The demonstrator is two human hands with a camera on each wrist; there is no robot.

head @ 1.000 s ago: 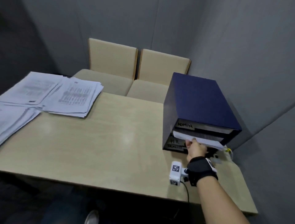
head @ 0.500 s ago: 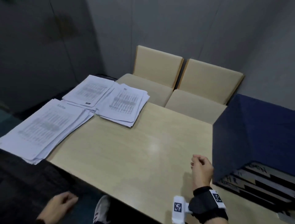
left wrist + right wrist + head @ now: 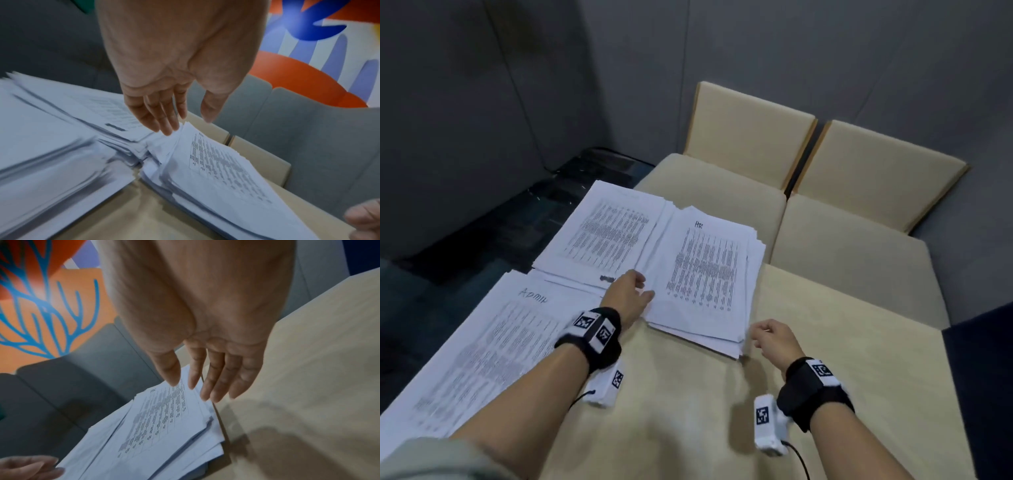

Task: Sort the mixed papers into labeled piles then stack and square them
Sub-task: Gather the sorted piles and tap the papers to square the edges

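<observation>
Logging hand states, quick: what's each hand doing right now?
Left hand: open, holding nothing, at the left edge of the white printed paper pile marked HR.
Right hand: open, empty.

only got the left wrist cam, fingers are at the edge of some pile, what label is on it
Observer: In the head view that pile has HR handwritten at its top. The left hand lies at the near left edge of the HR pile.
Operator: where's the other hand, i just see a corner of it
Observer: The right hand is beside the pile's near right corner, fingers relaxed, no sheet in its grip.
Operator: any other labelled pile
Observer: Yes, the Admin pile lies nearest the person, left of the left forearm.
</observation>
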